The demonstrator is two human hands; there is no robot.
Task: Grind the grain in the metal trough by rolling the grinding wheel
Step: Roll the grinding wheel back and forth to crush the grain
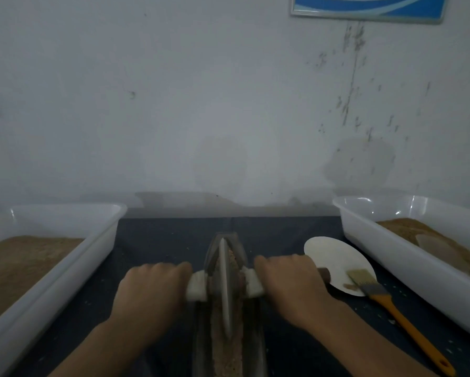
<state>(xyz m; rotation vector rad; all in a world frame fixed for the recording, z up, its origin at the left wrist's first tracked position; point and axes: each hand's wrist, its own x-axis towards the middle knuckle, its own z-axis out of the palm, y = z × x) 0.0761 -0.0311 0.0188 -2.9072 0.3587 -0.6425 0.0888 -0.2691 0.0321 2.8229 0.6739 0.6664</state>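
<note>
Because the grinding wheel [225,288] must stay upright in the narrow metal trough [257,330], the left hand [152,292] and right hand [289,285] each curl their fingers around the axle handle [197,287] on their own side of the trough, pressing evenly. The wheel stands about midway along the trough, its thin pale rim sunk in tan, coarsely crushed grain [228,355]. Right of the trough lie a paper disc [334,257] and a brush [386,303], presumably for sweeping up.
</note>
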